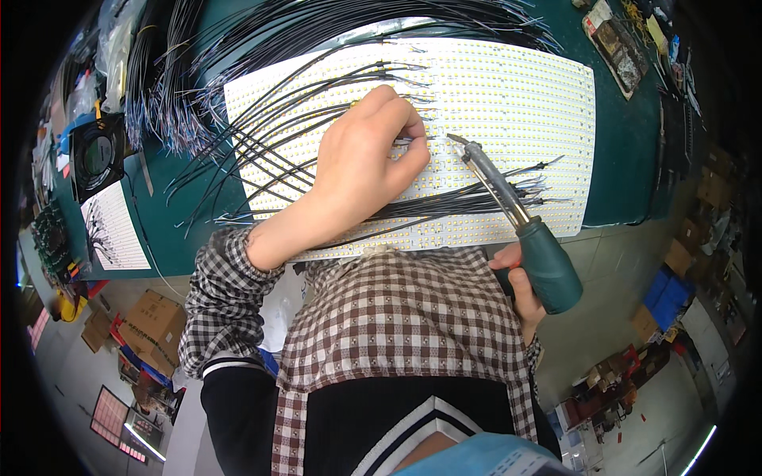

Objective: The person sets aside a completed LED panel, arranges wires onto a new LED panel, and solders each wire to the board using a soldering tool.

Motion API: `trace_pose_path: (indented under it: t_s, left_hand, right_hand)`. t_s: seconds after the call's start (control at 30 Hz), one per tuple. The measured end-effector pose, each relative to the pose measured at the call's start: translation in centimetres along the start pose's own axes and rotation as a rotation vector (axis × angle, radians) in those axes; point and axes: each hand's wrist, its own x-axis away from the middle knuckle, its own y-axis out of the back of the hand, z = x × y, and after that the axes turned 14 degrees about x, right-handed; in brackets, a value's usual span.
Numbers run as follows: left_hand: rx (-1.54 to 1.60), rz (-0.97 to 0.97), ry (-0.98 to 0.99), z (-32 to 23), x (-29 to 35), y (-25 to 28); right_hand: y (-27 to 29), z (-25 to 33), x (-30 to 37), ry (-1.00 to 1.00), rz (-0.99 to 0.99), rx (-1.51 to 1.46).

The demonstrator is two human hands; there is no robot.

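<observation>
My left hand (369, 151) reaches over a white board (516, 95) dotted with rows of small yellow LEDs. Thumb and forefinger are pinched together on a thin black wire, whose end is mostly hidden by the fingers. My right hand (520, 289) grips a soldering iron (548, 266) by its green handle. The iron's tip points up and left, close to the left fingertips and above the board's middle seam. Several black wires (341, 78) with stripped ends lie across the board's left half. A loose bundle of black wires (444, 204) rests along its near side.
Thick bundles of black wires (178, 79) lie at the back left of the green table (623, 174). A black fan (98, 156) and a smaller white board (115, 230) are on the left. At the far right sits a dirty, dark-stained box (619, 51). Cardboard boxes (151, 333) stand below.
</observation>
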Motion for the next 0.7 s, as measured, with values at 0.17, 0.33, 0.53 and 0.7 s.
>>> trace_pose_path:
  t_s: [0.17, 0.33, 0.53, 0.7]
  left_hand:
    - [0.009, -0.004, -0.004, 0.0, 0.1, 0.1]
    - [0.004, 0.005, -0.013, 0.0, -0.1, 0.1]
    - [0.002, 0.001, -0.009, 0.0, -0.1, 0.1]
    - [-0.001, 0.012, 0.002, 0.0, -0.1, 0.1]
  right_hand:
    - [0.0, 0.2, 0.0, -0.072, 0.075, 0.134]
    - [-0.3, -0.4, 0.2, -0.055, 0.007, 0.166]
    - [-0.4, -1.1, 0.1, -0.009, -0.045, 0.204]
    - [-0.5, -0.8, 0.0, -0.026, -0.058, 0.181]
